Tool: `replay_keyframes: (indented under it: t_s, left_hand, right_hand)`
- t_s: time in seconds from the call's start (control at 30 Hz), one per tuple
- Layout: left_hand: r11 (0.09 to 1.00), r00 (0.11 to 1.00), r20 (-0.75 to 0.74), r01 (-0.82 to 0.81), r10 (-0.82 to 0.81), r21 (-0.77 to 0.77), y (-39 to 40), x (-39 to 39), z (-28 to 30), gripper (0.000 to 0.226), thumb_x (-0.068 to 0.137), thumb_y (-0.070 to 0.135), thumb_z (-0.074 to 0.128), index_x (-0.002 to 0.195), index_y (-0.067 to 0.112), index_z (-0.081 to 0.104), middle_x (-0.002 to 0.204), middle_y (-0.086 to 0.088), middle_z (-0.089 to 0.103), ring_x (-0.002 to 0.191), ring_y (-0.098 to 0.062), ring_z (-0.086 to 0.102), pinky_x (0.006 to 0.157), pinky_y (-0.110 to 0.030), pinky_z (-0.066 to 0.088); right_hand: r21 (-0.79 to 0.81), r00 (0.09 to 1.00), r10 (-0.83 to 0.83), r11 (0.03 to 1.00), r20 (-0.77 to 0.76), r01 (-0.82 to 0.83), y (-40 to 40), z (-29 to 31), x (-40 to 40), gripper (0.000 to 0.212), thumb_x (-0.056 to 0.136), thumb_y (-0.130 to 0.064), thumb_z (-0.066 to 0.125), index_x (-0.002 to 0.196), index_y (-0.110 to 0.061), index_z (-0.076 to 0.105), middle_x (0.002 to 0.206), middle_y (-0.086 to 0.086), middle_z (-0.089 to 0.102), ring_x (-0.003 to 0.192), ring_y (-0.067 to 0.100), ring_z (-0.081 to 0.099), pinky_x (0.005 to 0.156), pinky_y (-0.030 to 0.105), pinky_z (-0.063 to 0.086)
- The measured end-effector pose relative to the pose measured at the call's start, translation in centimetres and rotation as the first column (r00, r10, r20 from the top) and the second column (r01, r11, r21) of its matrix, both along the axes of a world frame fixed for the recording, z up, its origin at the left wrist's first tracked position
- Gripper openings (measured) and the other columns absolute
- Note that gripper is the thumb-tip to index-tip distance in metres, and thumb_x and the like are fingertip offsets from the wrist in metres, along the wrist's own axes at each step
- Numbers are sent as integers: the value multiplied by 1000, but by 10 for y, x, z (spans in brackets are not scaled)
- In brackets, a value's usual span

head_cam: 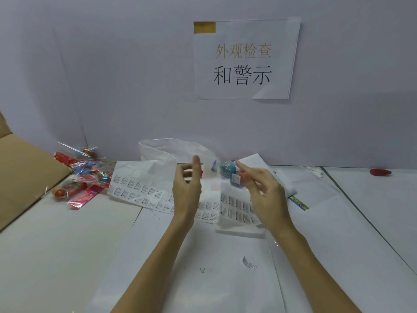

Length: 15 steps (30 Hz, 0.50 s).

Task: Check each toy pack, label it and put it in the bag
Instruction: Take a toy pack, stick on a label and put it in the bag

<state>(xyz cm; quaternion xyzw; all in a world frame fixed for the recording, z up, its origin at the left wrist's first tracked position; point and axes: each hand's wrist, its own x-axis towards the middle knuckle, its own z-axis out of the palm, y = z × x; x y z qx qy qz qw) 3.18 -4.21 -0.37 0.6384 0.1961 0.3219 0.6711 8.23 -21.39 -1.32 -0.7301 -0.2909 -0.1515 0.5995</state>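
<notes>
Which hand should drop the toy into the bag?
Probably the right hand: it already holds the toy pack, next to the bag. The left hand seems empty.

Two bare forearms reach in from below — no sleeves, watch or bracelet showing. The left hand (186, 185) and right hand (264, 190) are ungloved — slim fingers, short plain nails, no rings.
</notes>
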Motion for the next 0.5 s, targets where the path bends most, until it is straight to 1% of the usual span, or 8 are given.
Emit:
replay_keyframes:
  t_s: [0.07,0.1,0.17,0.23,0.3,0.37,0.43,0.5]
  left_hand:
    - [922,963,-8,256,-270,-291,3,-2,8,75,81,80,49,111,14,67,100,-11,75,79,-28,73,68,-32,63]
    - [864,934,37,344,-356,-368,3,-3,9,75,85,75,52,118,9,67,107,-15,77,88,-32,76,75,-36,65]
    - [856,924,110,381,-366,-350,5,-3,6,53,97,46,65,128,3,64,120,-20,74,106,-35,75,85,-36,64]
    - [909,946,132,323,-297,-264,8,-3,4,36,98,17,69,130,2,64,122,-20,73,108,-33,74,85,-36,64]
    - [918,951,126,307,-284,-251,9,-3,2,29,96,10,71,124,5,68,116,-17,75,102,-30,76,78,-33,64]
    - [920,947,126,318,-296,-231,8,-4,3,23,95,11,72,117,5,72,109,-16,77,93,-26,77,70,-28,62]
    - [932,954,119,296,-276,-209,6,-4,3,22,94,17,74,113,6,75,106,-15,78,92,-26,77,69,-28,62]
    - [951,967,110,248,-231,-184,4,-4,4,22,93,21,76,111,9,77,103,-12,79,94,-27,77,69,-28,62]
  right_hand:
    - [-137,979,31,991,203,-3,-1,-2,-1,35,100,-26,62,133,-32,69,131,0,59,122,11,57,104,19,47]
    - [-205,971,95,978,218,-50,0,-2,-3,34,98,-26,65,132,-32,70,141,0,54,131,12,51,110,21,43]
    - [-274,972,202,948,122,-163,4,-3,-9,34,97,-38,68,130,-36,71,156,-7,43,143,7,40,117,17,33]
    - [-169,984,177,971,21,-171,9,-2,-15,41,96,-50,65,136,-40,66,160,-16,37,146,-1,35,113,9,31]
    - [2,992,99,995,-80,-99,13,1,-18,54,96,-48,65,147,-33,57,155,-14,47,141,-4,43,108,10,38]
    - [138,945,168,981,-279,-134,16,3,-17,66,89,-42,69,150,-21,52,136,-4,68,124,6,65,101,22,53]
    - [199,879,232,967,-416,-161,15,0,-14,58,87,-38,70,139,-13,62,109,6,79,101,21,77,90,37,63]
    - [239,841,279,953,-464,-185,13,-1,-11,43,91,-33,68,126,-8,71,105,12,80,96,30,78,90,52,62]
